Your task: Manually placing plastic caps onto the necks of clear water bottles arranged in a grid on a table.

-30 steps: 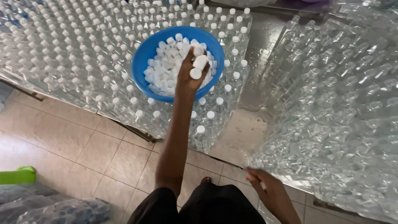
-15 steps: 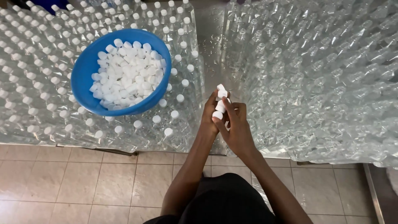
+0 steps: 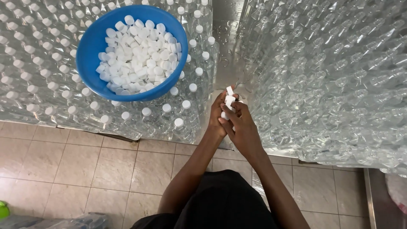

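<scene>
My left hand point(image 3: 217, 116) and my right hand point(image 3: 241, 127) meet in front of me, in the gap between two masses of clear plastic bottles. Together they hold a small stack of white bottle caps point(image 3: 229, 98); which hand grips which cap is hard to tell. A blue bowl point(image 3: 91, 51) filled with white caps point(image 3: 135, 55) rests on top of the capped bottles point(image 3: 186, 106) to the left. The bottles on the right point(image 3: 330, 85) are open, without caps.
Beige floor tiles point(image 3: 85, 165) lie below the bottle stacks. A wet metal surface point(image 3: 227, 38) shows between the two bottle groups. A green object point(image 3: 3, 208) and wrapped bottles point(image 3: 63, 221) sit at the bottom left. A metal edge point(image 3: 373, 199) stands at the bottom right.
My left hand left the blue bowl with caps and came to meet my right hand, which rose from below. The view shifted, so the bowl now sits further left.
</scene>
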